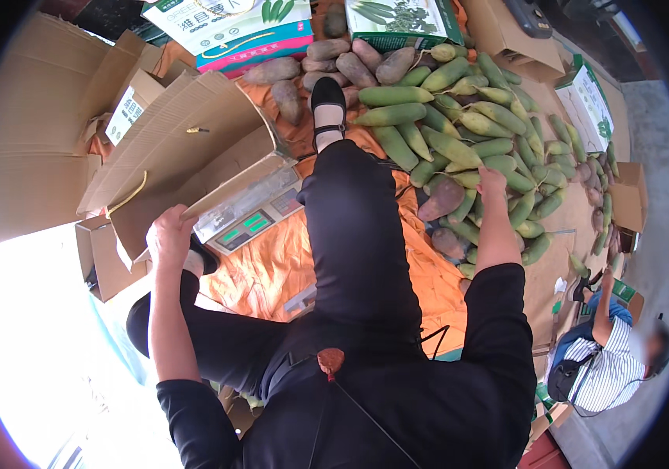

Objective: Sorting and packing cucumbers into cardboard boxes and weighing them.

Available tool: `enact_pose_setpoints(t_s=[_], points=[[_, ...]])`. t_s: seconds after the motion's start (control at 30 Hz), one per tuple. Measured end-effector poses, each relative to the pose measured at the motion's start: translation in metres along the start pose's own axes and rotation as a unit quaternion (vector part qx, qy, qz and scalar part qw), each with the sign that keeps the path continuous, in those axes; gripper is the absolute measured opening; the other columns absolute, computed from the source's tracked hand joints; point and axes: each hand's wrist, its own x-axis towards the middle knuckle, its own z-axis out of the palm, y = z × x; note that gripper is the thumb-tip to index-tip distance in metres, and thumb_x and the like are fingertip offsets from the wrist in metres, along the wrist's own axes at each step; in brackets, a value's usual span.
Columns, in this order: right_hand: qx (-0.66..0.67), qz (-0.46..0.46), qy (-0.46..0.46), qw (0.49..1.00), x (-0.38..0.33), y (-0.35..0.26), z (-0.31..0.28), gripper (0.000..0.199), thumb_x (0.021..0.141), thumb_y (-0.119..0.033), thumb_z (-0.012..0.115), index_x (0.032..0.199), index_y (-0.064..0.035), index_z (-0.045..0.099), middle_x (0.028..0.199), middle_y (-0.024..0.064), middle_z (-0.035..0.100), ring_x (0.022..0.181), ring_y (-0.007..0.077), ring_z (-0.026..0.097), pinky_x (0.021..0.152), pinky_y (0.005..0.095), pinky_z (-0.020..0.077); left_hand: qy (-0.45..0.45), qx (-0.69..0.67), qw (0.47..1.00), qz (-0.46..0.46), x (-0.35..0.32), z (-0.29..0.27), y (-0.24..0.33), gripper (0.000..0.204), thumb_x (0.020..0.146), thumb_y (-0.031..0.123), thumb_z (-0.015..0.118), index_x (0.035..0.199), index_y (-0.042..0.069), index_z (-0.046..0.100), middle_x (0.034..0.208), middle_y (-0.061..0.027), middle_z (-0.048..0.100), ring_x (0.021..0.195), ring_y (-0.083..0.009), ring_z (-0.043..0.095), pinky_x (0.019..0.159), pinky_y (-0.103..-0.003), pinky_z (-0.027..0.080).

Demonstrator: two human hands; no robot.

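My left hand [169, 237] is closed on the near edge of an open cardboard box [186, 125], fingers wrapped over its rim. Under that side of the box is a scale [250, 227] with green-lit displays. My right hand [492, 183] reaches into a heap of long green radishes [491, 121]. Its fingers are closed at the end of a green radish [453, 148] with a pale tip. A thick reddish-brown root [441, 200] lies just left of that wrist.
Orange sheeting [252, 277] spreads under my legs. More reddish-brown roots [354, 69] lie beyond my foot, near printed cartons [405, 22]. At right, a person in a striped shirt [604, 367] sits low near another carton [627, 195]. Large cardboard [22, 117] stands at left.
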Motion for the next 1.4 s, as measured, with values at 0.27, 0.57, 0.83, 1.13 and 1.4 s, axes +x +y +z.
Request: enact_pose_setpoints(t_s=[0.27, 0.57, 0.83, 1.13, 1.4], points=[[-0.241, -0.198, 0.088, 0.946, -0.014, -0.016, 0.002, 0.028, 0.071, -0.027, 0.071, 0.091, -0.0082, 0.072, 0.09, 0.0169, 0.068, 0.087, 0.035, 0.064, 0.077, 0.0418, 0.0498, 0.011, -0.035, 0.999, 0.032, -0.012, 0.01, -0.012, 0.019, 0.07, 0.012, 0.07, 0.085, 0.003, 0.063, 0.081, -0.0163, 0.061, 0.077, -0.0343, 0.061, 0.067, -0.04, 0.048], [-0.303, -0.49, 0.155, 0.803, -0.115, -0.137, 0.0, 0.015, 0.081, -0.02, 0.063, 0.083, -0.006, 0.06, 0.087, 0.0142, 0.061, 0.082, 0.0365, 0.06, 0.07, 0.0455, 0.0467, 0.001, -0.003, 1.0, 0.024, -0.01, 0.009, -0.008, 0.02, 0.074, 0.018, 0.068, 0.09, 0.009, 0.064, 0.087, -0.0114, 0.064, 0.083, -0.0312, 0.062, 0.072, -0.039, 0.049], [-0.108, -0.689, 0.031, 0.716, -0.278, -0.249, -0.025, 0.01, 0.081, -0.007, 0.066, 0.081, -0.0035, 0.056, 0.077, 0.0076, 0.055, 0.067, 0.0211, 0.057, 0.061, 0.0289, 0.0443, 0.009, -0.004, 0.999, 0.034, -0.012, 0.011, -0.014, 0.02, 0.075, 0.02, 0.067, 0.091, 0.01, 0.064, 0.09, -0.0108, 0.065, 0.086, -0.0305, 0.062, 0.074, -0.039, 0.049], [-0.007, -0.814, -0.125, 0.567, -0.419, -0.315, 0.06, 0.017, 0.08, -0.01, 0.066, 0.093, 0.0006, 0.063, 0.089, 0.0141, 0.064, 0.076, 0.0233, 0.063, 0.069, 0.0321, 0.0502, 0.007, 0.002, 0.999, 0.035, -0.012, 0.007, -0.009, 0.019, 0.075, 0.02, 0.067, 0.09, 0.009, 0.064, 0.088, -0.0112, 0.064, 0.085, -0.0311, 0.062, 0.074, -0.041, 0.05], [-0.189, -0.814, -0.21, 0.507, -0.432, -0.236, 0.186, 0.009, 0.077, -0.014, 0.057, 0.077, -0.0088, 0.065, 0.081, 0.0074, 0.06, 0.074, 0.0253, 0.065, 0.063, 0.0383, 0.0514, 0.011, 0.013, 0.998, 0.06, -0.013, 0.012, -0.007, 0.018, 0.075, 0.019, 0.068, 0.088, 0.007, 0.063, 0.087, -0.0112, 0.064, 0.082, -0.032, 0.062, 0.069, -0.041, 0.05]])
